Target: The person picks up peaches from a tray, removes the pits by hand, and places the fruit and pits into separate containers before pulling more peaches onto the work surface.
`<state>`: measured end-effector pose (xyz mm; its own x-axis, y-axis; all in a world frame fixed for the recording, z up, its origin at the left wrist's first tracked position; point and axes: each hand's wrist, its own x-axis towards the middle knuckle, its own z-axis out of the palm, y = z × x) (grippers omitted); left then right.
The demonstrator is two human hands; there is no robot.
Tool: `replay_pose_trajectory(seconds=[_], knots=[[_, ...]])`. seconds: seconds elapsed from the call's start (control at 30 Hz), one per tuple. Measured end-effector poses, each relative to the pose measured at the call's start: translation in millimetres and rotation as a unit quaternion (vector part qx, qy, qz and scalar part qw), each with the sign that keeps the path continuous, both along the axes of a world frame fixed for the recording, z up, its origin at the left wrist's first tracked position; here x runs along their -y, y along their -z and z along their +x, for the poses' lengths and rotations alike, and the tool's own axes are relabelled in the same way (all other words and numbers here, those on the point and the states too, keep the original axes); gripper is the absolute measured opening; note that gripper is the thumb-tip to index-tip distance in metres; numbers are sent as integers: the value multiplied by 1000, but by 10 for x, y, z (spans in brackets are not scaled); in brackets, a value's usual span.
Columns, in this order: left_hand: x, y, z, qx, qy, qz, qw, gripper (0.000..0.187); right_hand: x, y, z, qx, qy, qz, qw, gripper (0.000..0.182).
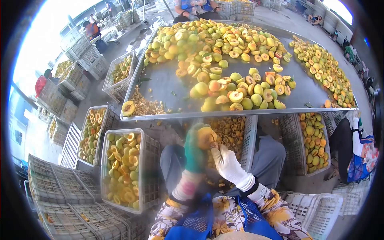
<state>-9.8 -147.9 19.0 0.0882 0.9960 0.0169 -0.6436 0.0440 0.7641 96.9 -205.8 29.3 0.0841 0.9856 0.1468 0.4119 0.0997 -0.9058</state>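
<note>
Just beyond the near edge of the metal table [168, 88], low over a crate between my knees, my left hand [194, 148] in a green glove is closed round a yellow fruit half [207, 138]. My right hand [230, 164], in a white glove, touches that fruit from the right with its fingers pinched on a thin dark tool [214, 142], partly blurred. Below both hands the crate [249, 140] holds many small brownish pieces. Halved yellow-green fruit [256, 90] lies heaped on the table, with small pits [146, 103] at its left corner.
Crates of fruit stand at my left [122, 172], farther left [94, 136] and at my right [312, 144]. Stacked crates [60, 184] fill the lower left. A person [196, 7] sits across the table; another person's arm and legs [356, 148] are at the right.
</note>
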Motion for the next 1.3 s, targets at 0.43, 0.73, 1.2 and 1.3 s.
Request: replay_pose_trajectory(seconds=[0.43, 0.73, 1.2, 1.3], knots=[[-124, 143, -346, -109, -19, 30, 993, 26, -116, -255, -108, -444, -172, -412, 777, 49], [-98, 265, -357, -73, -154, -67, 983, 25, -90, 354, -170, -732, -366, -396, 416, 51], [1360, 1844, -3869, -787, -201, -177, 555, 38, 150, 1377, 452, 332, -126, -180, 917, 42], [1547, 2720, -4245, -881, -58, -115, 456, 48, 127, 1385, 415, 319, -139, -138, 928, 47]])
